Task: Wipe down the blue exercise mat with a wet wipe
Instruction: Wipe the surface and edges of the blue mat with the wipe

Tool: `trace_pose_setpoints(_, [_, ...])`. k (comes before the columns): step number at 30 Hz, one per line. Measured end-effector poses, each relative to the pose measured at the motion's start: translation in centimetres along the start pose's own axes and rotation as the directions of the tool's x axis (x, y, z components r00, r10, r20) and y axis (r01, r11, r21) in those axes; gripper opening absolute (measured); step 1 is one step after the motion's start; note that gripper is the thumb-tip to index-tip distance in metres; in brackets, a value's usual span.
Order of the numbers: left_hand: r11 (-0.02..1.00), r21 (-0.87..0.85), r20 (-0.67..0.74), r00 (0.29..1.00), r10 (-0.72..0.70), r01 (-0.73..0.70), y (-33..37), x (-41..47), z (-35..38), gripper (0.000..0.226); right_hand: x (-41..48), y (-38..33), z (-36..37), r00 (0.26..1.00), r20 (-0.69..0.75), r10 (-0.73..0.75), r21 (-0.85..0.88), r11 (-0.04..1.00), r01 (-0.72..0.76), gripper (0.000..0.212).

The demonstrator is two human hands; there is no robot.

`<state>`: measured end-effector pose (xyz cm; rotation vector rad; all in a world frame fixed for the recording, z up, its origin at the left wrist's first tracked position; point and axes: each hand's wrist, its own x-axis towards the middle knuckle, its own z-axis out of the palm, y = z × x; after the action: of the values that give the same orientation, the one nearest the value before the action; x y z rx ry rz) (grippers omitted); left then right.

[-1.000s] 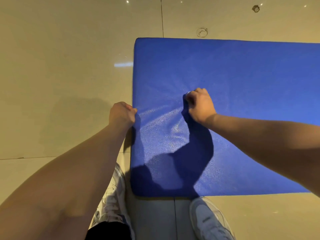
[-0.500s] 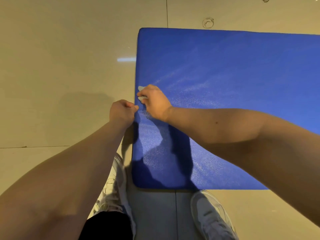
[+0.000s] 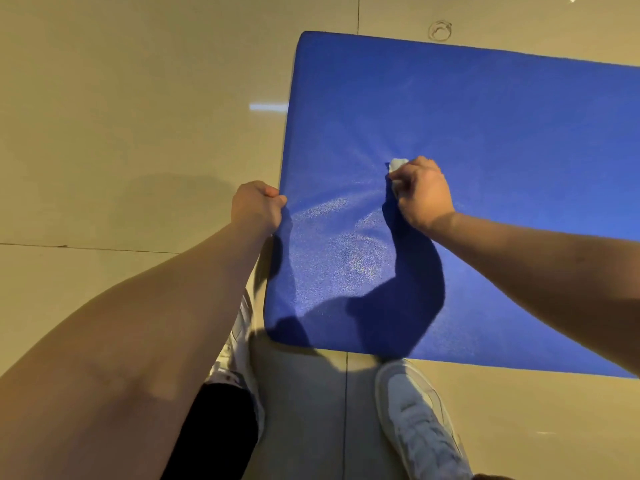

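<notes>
The right hand [image 3: 420,194] was curled round a small wad of white wipe [image 3: 397,165] and pressed it onto the mat [image 3: 502,126], a little in from the mat's left end and about midway across its width. The left hand [image 3: 258,206] was clenched on the mat's left edge, thumb on top, pinning it. The mat lay flat on the tiled floor [image 3: 121,116], its left end in front of the person and the rest running off to the right. Faint creases fanned out from the wipe, so the foam looked soft and apt to bunch under pressure. The step would likely go best with the left hand holding the edge taut, the right making long overlapping strokes away from that anchor, and the pressure even rather than hard. Opening the wad out to a wider face would probably cover more per pass. A paler, speckled patch near the hands may have been damp sheen or only glare; which could not be told. Most of the wipe was hidden under the fingers, so its size and wetness were unclear. The mat's right end was cut off by the frame, and the right forearm covered part of its near edge. Two white shoes [image 3: 415,420] showed below, the left one largely hidden behind the left arm.
</notes>
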<state>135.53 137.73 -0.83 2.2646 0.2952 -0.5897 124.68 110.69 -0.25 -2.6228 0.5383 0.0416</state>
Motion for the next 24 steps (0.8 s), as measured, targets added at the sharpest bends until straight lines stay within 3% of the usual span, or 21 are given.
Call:
trace_pose_setpoints(4, [1.000, 0.012, 0.009, 1.000, 0.014, -0.014, -0.3, 0.1, 0.0, 0.012, 0.2, -2.8, 1.6, 0.999, 0.034, 0.042, 0.131, 0.990, -0.046, 0.024])
trace_pose_setpoints(10, [0.999, -0.011, 0.045, 0.998, 0.050, -0.049, -1.0, 0.6, -0.3, 0.006, 1.8, -12.8, 5.7, 0.958, 0.220, -0.186, 0.172, 0.974, 0.149, 0.025])
trace_pose_setpoints(14, [0.992, 0.049, 0.056, 0.992, 0.115, -0.118, -1.9, 0.3, -0.7, 0.012, 2.2, -16.5, 6.4, 0.916, 0.294, -0.272, 0.254, 0.947, 0.199, 0.030])
trace_pose_setpoints(20, [0.999, 0.002, 0.069, 0.997, 0.042, -0.042, -1.5, 0.0, -0.7, 0.022, 1.3, -12.1, 5.4, 0.914, 0.272, -0.300, 0.153, 0.952, 0.266, 0.018])
trace_pose_setpoints(24, [1.000, 0.018, 0.049, 0.999, 0.008, -0.009, -1.1, -0.9, -0.8, 0.008, -0.3, -6.4, 2.0, 0.943, 0.194, -0.272, 0.074, 0.962, 0.262, 0.008])
